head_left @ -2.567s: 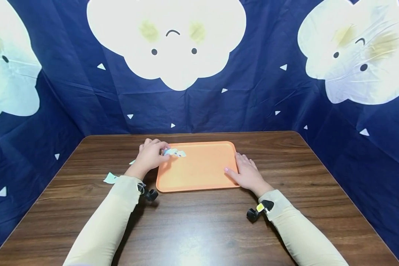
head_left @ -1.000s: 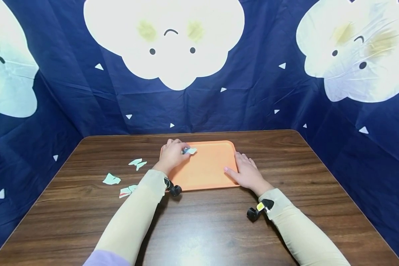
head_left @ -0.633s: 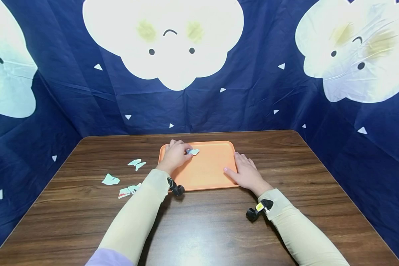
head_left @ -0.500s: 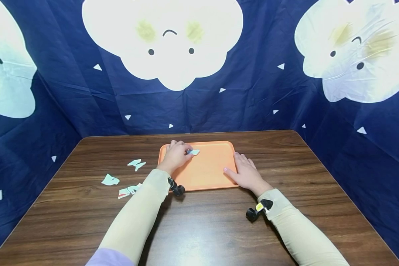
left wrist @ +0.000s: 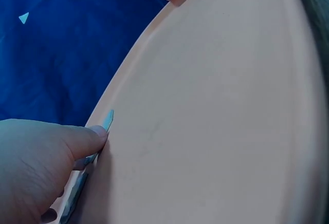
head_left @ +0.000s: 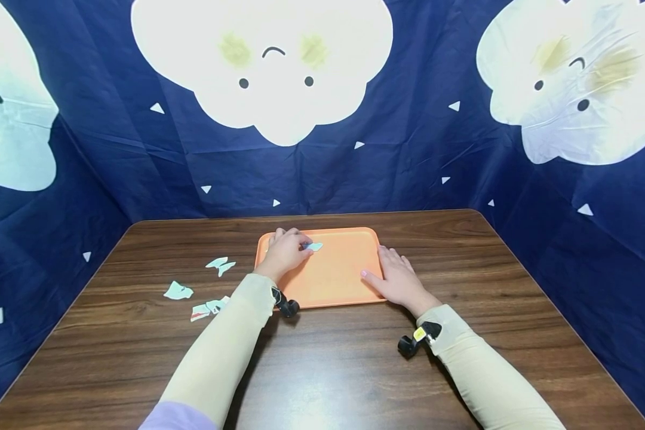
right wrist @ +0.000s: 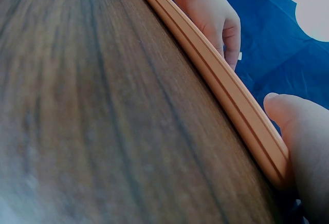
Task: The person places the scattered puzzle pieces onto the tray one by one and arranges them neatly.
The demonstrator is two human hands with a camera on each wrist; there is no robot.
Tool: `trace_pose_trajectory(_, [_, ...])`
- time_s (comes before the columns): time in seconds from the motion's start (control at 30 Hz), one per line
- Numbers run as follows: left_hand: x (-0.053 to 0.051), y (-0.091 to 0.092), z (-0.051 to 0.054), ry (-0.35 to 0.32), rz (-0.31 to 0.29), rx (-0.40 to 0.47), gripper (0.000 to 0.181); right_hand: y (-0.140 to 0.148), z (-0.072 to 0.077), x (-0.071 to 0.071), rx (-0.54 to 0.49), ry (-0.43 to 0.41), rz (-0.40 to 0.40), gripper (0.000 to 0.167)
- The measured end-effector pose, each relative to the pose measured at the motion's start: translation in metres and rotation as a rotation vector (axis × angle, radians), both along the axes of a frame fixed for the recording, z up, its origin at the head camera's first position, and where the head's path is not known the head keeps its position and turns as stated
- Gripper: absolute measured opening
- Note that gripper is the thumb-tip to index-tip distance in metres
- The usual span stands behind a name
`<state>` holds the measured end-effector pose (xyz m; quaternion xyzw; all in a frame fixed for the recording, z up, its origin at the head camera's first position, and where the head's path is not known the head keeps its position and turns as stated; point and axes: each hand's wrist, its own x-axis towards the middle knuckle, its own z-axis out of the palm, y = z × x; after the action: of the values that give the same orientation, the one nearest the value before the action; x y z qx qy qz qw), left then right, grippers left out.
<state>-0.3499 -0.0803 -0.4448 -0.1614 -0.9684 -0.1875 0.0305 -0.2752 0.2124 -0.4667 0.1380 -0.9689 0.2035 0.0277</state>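
Observation:
Near the far left corner of the orange tray [head_left: 338,280], my left hand [head_left: 285,255] pinches a pale blue-green torn paper piece [head_left: 315,246] between thumb and fingers. Its tip juts out past the thumb in the left wrist view, low over the tray. Below that hand, a second thin paper piece [left wrist: 74,198] shows partly, mostly covered by the fingers. My right hand [head_left: 400,280] rests at the tray's right edge, thumb over the rim and the other fingers stretched along the outside.
Left of the tray, more torn paper pieces lie on the wooden table [head_left: 355,364]: a pair [head_left: 221,265], a single scrap [head_left: 178,291] and a group with a red mark [head_left: 208,308], partly behind the left sleeve. A dark blue cloth [head_left: 322,173] hangs behind the table.
My left hand has moved right over the tray with the paper piece, uncovering scraps on the table, and has hardly moved in the last half second. The right hand stays put.

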Motion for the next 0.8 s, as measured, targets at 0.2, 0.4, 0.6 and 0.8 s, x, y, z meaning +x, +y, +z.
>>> trace_pose_trajectory(0.2, [0.0,-0.003,-0.002,0.02,0.006,0.025,0.032,-0.002,0.001,0.0,0.001,0.004,0.009,0.093])
trace_pose_trajectory(0.4, [0.003,-0.008,0.001,0.041,-0.001,0.075,0.034,-0.002,0.0,0.001,-0.006,0.011,0.015,0.093])
trace_pose_trajectory(0.6, [0.014,-0.014,0.016,0.046,-0.043,0.079,0.034,-0.001,0.001,0.001,-0.008,0.009,0.016,0.092])
trace_pose_trajectory(0.8, [0.028,-0.028,0.027,0.04,-0.089,0.122,0.035,-0.001,0.003,0.002,-0.015,0.004,0.013,0.093])
